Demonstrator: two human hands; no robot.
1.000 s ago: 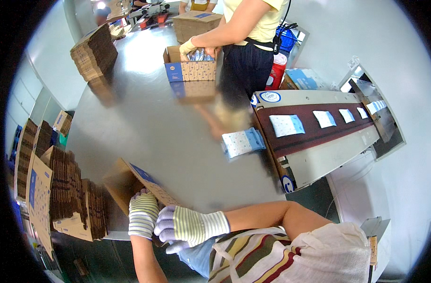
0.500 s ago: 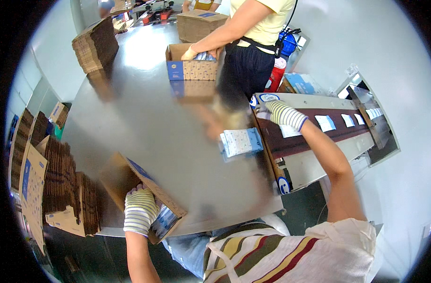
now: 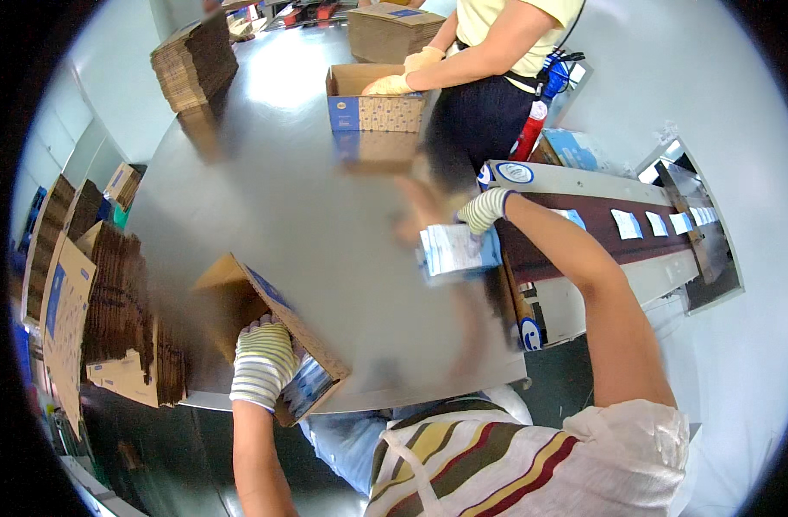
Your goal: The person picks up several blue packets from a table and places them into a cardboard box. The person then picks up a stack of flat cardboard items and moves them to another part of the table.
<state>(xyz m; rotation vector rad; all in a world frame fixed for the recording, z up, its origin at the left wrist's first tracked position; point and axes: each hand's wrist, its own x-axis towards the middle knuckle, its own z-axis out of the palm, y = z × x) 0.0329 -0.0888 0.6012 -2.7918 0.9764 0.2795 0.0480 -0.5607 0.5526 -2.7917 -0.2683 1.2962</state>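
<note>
My left hand, in a yellow-and-white striped glove, reaches into an open cardboard box that lies tilted at the table's near edge. Blue-and-white packets lie in the box beside that hand; its fingertips are hidden inside. My right hand, gloved alike, is over a small pile of flat white-and-blue packets at the table's right edge. Its fingers are closed on the top packet, slightly blurred.
A conveyor on the right carries several packets. Across the metal table, a co-worker's gloved hands are at another box. Flattened cartons stand in a stack at the far left and in piles at the near left.
My right hand has moved left from the conveyor's end onto the packet pile. My left hand stays in the box. The view has shifted slightly, and the co-worker's hands have shifted at their box.
</note>
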